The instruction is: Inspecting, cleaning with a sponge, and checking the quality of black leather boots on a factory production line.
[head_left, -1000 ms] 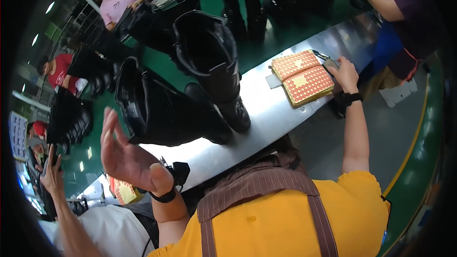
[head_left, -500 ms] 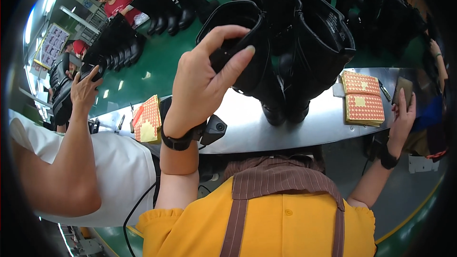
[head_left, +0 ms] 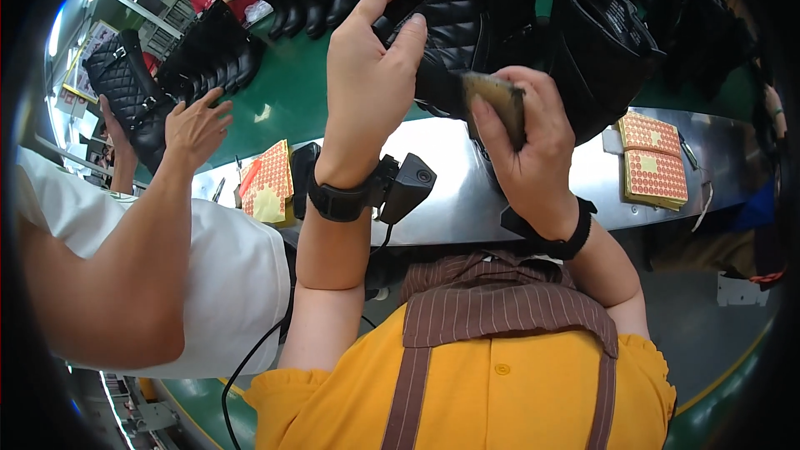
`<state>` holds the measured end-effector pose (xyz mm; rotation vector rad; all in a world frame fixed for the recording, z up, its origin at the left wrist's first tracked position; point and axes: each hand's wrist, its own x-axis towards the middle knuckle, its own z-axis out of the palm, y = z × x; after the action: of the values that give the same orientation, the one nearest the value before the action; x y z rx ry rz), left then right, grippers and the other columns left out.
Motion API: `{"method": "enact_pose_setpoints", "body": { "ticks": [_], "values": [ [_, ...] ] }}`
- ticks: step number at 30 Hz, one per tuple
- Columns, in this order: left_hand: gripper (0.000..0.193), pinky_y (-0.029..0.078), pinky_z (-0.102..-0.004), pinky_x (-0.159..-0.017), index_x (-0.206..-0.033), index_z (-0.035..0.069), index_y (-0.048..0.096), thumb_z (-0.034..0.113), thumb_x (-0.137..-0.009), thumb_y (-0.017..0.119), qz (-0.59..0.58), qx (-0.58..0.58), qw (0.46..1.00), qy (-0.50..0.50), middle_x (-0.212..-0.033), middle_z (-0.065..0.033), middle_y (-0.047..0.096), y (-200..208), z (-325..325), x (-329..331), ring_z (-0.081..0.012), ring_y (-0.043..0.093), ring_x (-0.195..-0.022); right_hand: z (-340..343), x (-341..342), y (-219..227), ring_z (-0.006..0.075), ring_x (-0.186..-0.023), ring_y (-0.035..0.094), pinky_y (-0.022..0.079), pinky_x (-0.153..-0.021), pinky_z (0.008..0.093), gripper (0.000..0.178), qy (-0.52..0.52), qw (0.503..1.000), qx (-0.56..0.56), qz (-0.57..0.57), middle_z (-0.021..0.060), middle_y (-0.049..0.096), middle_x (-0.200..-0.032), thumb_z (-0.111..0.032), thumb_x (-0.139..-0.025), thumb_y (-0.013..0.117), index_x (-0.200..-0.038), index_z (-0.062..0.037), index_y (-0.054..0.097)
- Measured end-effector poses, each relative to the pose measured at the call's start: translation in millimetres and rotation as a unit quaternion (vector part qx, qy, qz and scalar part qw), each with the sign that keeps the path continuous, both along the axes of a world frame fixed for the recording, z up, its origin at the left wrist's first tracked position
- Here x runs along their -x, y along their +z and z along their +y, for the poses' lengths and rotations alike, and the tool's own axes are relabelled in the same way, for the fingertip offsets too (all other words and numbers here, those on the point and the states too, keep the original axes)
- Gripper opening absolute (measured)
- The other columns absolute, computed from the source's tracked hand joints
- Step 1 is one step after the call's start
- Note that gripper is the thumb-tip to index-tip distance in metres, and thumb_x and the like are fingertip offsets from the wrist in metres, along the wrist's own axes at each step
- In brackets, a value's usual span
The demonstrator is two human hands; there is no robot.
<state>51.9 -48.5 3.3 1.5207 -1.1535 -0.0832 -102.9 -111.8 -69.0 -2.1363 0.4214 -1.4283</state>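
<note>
A black quilted boot [head_left: 454, 25] leans over the metal bench edge, and my left hand [head_left: 367, 87] grips the upper part of its shaft, thumb and fingers closed. Between the fingers and thumb of my right hand [head_left: 537, 146] is a flat brown block [head_left: 492, 104] with a dark edge; it may be a sponge or a brush, its kind is unclear. The block is beside the boot's lower shaft, and I cannot tell if they touch. A second black boot [head_left: 596, 58] stands upright just to the right, its top open. The foot of the held boot is mostly hidden.
Stacked orange-and-yellow sticker sheets [head_left: 654, 171] lie on the metal bench [head_left: 433, 158] at the right, with another sticker sheet [head_left: 267, 183] at left. Rows of black boots [head_left: 208, 58] line the green conveyor [head_left: 287, 87]. At my left a co-worker in white [head_left: 225, 275] handles a quilted boot.
My right hand has come in from the far right with the brown block to the held boot. My left hand has turned and tilted the boot, showing its quilted side. The co-worker's boot has risen.
</note>
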Motion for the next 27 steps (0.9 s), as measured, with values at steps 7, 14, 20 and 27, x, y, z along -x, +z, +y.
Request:
{"method": "enact_pose_setpoints", "body": {
  "ticks": [7,14,20,27],
  "values": [
    [0.028,0.031,-0.0206,-0.050,-0.122,0.005,0.069,0.008,-0.095,0.064,0.062,0.023,0.997,-0.036,-0.067,0.0075,0.054,-3,-7,-10,0.0005,0.041,-0.056,-6,30,-8,0.0264,-0.094,0.065,0.052,-0.079,0.0325,0.017,0.064,0.992,-0.107,-0.031,0.0143,0.066,-0.112,-0.011,-0.089,0.069,-0.100,0.0012,0.066],
    [0.035,0.047,-0.0161,-0.064,-0.131,0.004,0.063,0.011,-0.097,0.065,0.032,-0.008,0.997,-0.071,-0.090,0.0002,0.067,4,-5,-4,-0.0020,0.060,-0.074,-17,0,-2,0.0259,-0.085,0.065,0.052,-0.072,0.0318,0.021,0.035,0.998,-0.001,-0.054,0.0120,0.064,-0.105,-0.016,-0.088,0.074,-0.098,0.0007,0.065],
    [0.085,0.050,-0.0306,-0.101,-0.153,0.000,0.033,-0.002,-0.081,0.079,-0.039,-0.007,0.946,-0.321,-0.154,-0.0133,0.039,13,9,-14,-0.0155,0.053,-0.127,-20,-5,-1,0.0272,-0.075,0.064,0.051,-0.065,0.0352,0.022,0.016,0.996,-0.041,-0.079,0.0130,0.063,-0.089,-0.018,-0.088,0.075,-0.097,0.0002,0.065],
    [0.105,0.037,-0.0362,-0.109,-0.154,0.010,0.039,0.001,-0.064,0.091,-0.055,-0.076,0.971,-0.220,-0.159,-0.0123,0.033,12,10,-19,-0.0218,0.040,-0.141,-22,0,11,0.0269,-0.079,0.064,0.051,-0.069,0.0336,0.027,0.092,0.947,-0.251,-0.180,0.0129,0.066,-0.095,-0.020,-0.089,0.074,-0.101,0.0025,0.065]
  ]
}}
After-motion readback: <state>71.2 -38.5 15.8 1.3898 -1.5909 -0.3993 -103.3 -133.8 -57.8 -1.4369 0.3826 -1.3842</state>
